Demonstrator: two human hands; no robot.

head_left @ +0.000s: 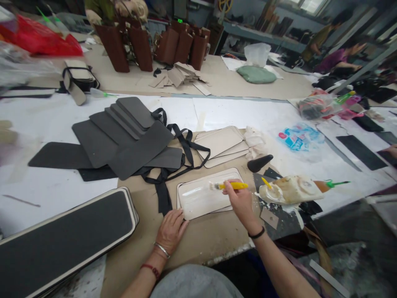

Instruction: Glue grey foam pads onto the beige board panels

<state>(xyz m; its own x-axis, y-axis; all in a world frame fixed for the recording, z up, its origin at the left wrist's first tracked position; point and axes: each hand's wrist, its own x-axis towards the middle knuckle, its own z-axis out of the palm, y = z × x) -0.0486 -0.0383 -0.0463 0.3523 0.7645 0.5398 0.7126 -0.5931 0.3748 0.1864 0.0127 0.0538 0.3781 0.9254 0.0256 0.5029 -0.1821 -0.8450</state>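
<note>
My right hand [238,198] grips a yellow-handled brush [229,186] whose bristles rest on a pale rectangular panel [201,198] shiny with wet glue. This panel lies on top of others on the brown cardboard work sheet [198,240]. My left hand [171,230] lies flat on the cardboard with its fingertips against the panel's near left corner. A white glue bottle [290,189] with glue smeared on it lies on its side just right of my right hand.
Dark grey panels [124,136] and black straps [182,145] fan out to the left. More pale panels [221,145] lie behind. A long grey-faced stack [62,240] sits near left. Brown leather bags [139,45] stand at the back. Other people work at far right.
</note>
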